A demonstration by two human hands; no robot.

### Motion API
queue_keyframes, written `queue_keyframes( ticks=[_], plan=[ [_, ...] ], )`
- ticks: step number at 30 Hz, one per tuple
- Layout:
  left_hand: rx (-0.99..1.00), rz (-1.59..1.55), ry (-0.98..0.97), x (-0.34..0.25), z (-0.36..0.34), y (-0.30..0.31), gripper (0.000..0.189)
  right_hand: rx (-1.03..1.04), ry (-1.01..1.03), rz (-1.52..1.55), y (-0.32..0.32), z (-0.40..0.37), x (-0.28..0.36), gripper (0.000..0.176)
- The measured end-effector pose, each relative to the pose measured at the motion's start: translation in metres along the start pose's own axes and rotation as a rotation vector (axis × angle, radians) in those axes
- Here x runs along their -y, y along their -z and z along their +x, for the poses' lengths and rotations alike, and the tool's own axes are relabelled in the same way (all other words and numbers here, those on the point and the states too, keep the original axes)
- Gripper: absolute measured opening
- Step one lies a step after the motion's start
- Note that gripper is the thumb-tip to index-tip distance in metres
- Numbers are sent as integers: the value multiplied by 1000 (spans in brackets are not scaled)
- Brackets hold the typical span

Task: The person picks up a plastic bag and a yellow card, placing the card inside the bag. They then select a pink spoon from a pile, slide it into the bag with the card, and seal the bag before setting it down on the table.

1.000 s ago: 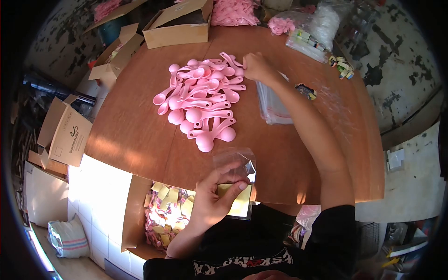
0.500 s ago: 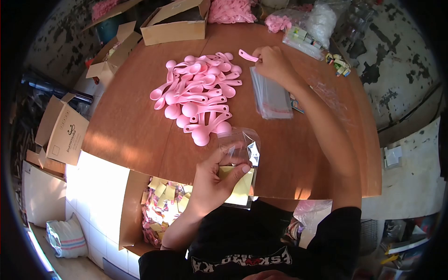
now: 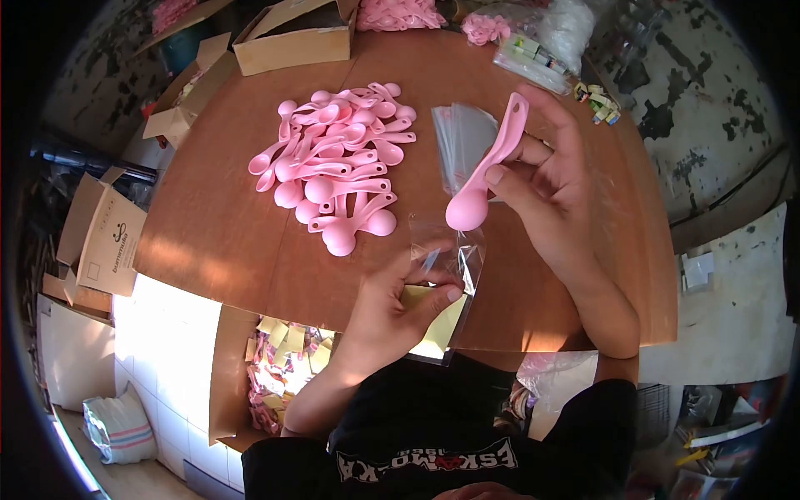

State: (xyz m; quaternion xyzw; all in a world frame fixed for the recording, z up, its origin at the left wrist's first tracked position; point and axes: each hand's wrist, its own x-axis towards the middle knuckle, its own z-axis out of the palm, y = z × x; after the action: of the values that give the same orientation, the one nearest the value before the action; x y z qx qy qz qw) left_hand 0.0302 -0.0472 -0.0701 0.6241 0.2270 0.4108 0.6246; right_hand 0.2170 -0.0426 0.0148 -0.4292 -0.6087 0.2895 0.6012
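My left hand (image 3: pixel 400 312) grips a clear plastic bag (image 3: pixel 467 250) near the table's front edge, its thumb pressed over a pale yellow card (image 3: pixel 440 323) inside. The upper part of the bag stands up past my fingers. To the right and above it, my right hand (image 3: pixel 546 179) holds a pink spoon (image 3: pixel 500 150) between thumb and fingers, its round bowl low and its handle up. Left of both hands lies a heap of pink spoons (image 3: pixel 333 158) on the brown table (image 3: pixel 225 208). A stack of clear bags (image 3: pixel 458 142) lies behind the held spoon, partly hidden.
Cardboard boxes stand at the back left (image 3: pixel 292 46) and left (image 3: pixel 108 242). Below the table's front edge is an open box of small packets with yellow cards (image 3: pixel 292 342). Bags of pink items (image 3: pixel 400 14) and small coloured pieces (image 3: pixel 597 104) lie at the back.
My right hand has come back toward me from beyond the bag stack, with the pink spoon turned upright in it. My left hand and its bag have shifted slightly right in the view.
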Motion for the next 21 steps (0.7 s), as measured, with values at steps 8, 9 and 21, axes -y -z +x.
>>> queue_keyframes(
  ticks=[8,9,21],
  plan=[
    [-2,25,-13,3,2,-1,52,170,34,-175,-3,-16,-15,57],
    [-1,26,-9,2,2,-3,52,168,43,-179,-3,-17,-17,54],
    [-44,-9,-42,-5,2,-4,36,251,169,-320,-6,-20,-12,48]
  ],
)
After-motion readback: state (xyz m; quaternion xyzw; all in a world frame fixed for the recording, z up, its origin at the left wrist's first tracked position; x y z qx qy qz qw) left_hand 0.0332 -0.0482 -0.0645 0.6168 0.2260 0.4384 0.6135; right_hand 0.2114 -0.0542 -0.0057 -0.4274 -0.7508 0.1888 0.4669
